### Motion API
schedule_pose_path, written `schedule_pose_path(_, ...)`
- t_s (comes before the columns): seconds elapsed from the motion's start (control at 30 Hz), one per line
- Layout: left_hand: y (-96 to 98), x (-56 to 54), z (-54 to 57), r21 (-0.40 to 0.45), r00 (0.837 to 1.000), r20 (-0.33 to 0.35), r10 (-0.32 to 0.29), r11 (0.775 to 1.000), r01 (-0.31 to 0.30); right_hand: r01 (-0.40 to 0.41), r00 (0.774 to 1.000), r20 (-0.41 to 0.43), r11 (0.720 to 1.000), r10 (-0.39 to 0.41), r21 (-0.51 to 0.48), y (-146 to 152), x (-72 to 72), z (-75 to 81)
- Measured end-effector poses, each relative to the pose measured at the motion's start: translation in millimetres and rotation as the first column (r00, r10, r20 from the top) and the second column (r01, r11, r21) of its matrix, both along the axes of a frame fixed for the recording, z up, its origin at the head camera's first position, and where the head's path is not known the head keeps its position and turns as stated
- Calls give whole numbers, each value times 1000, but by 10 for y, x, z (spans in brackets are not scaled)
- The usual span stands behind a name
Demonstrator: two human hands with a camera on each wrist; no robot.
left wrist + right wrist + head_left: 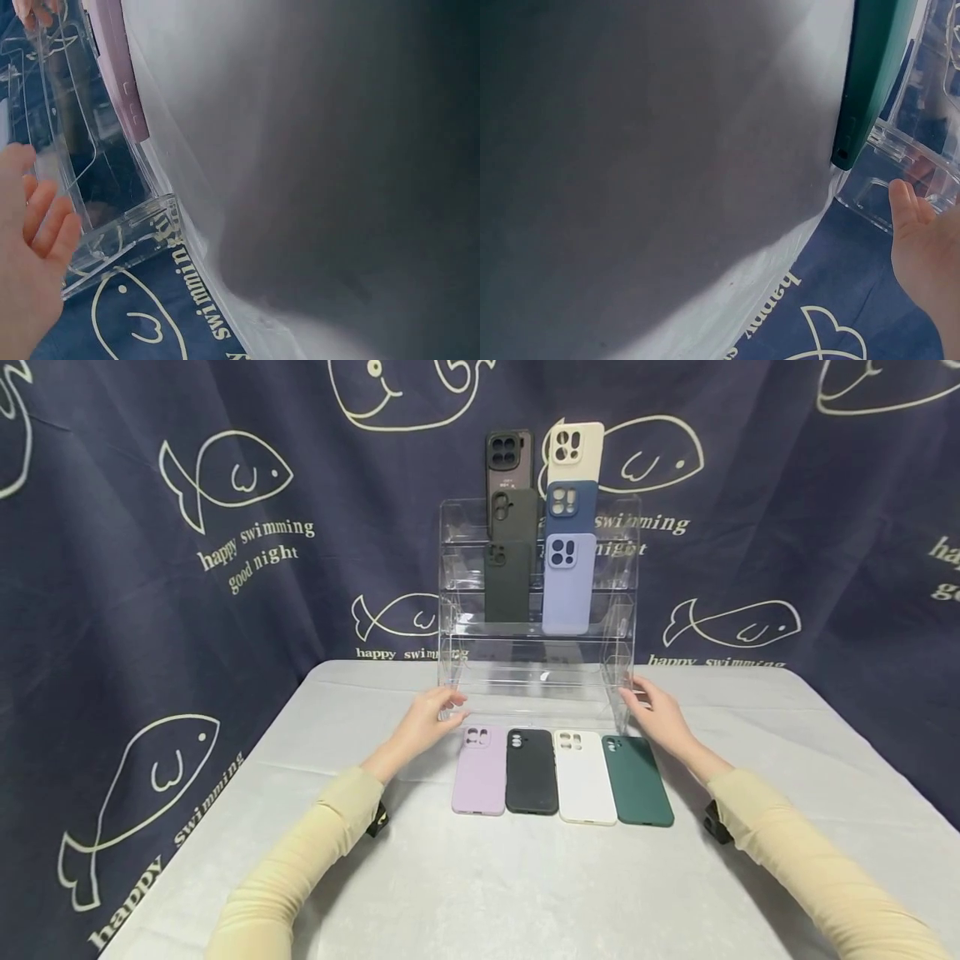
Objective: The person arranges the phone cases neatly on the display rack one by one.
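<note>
A clear tiered display stand (536,675) stands at the back of the table. My left hand (435,714) is beside its lower left corner, fingers loosely bent; in the left wrist view that hand (37,240) holds nothing. At the lower right side, the fingertips of my right hand (656,714) are at the stand's side panel; whether they press it cannot be made out. Before the stand lie, in a row, a light purple phone case (478,781), a black phone case (532,781), a white phone case (587,785) and a dark green phone case (641,785).
The stand's upper tiers hold two columns of cases: a smoky dark one (504,477), a dark grey one (517,522) and a blackish one (506,589) on the left; cream (588,452), blue (585,514) and lavender (567,593) on the right. A fish-print curtain (247,710) hangs behind.
</note>
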State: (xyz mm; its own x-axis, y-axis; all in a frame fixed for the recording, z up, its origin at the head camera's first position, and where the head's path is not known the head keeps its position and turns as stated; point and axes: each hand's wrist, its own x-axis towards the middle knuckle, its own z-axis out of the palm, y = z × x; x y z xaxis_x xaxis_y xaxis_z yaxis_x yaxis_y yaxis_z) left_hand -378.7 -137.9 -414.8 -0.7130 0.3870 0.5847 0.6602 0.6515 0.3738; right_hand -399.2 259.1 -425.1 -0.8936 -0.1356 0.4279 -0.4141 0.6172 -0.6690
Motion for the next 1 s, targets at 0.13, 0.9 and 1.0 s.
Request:
schedule_pose_path(0.13, 28, -14, -26, -35, 994, 108, -20, 999, 24, 7, 1000, -5, 1000, -7, 8, 20, 12, 7)
schedule_pose_path(0.9, -10, 30, -129, -168, 909, 409, -86, 971, 168, 20, 1000, 13, 1000, -20, 24, 7, -2, -4)
schedule_pose_path(1.0, -3, 34, -129, -133, 887, 458, -62, 982, 137, 17, 1000, 8, 1000, -17, 19, 9, -9, -6)
